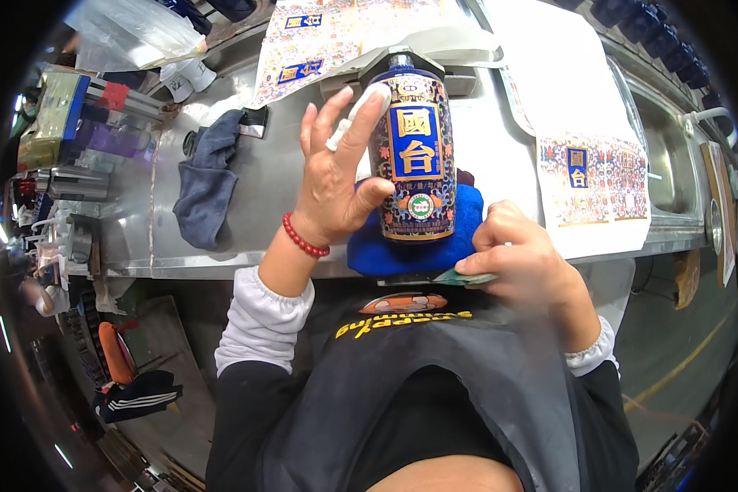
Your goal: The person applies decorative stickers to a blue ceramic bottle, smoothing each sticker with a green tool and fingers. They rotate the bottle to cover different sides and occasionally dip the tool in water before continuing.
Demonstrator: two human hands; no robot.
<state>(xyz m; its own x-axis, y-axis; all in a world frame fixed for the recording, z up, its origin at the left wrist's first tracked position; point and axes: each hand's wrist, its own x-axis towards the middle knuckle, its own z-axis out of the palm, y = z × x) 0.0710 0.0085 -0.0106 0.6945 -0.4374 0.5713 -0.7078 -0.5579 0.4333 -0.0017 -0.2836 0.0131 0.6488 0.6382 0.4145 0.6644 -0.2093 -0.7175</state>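
A dark blue bottle [419,197] with an ornate floral label and gold characters lies on a folded blue cloth [471,215], its neck toward the far side. Against its left side is my left hand [336,164], fingers spread. White coverings wrap parts of its fingers, and the index fingertip overlaps the bottle's shoulder; whether it presses there I cannot tell. My right hand [526,256] is closed near the bottle's base, pinching a thin, flat green piece [466,279] between thumb and fingers. That piece's exact kind is unclear.
Printed label sheets [592,184] lie to the right, with more label sheets [303,47] at the far side. A grey-blue rag [207,180] rests left on the metal table [139,221]. A sink [672,156] is at the right; dark bottles [652,33] stand far right.
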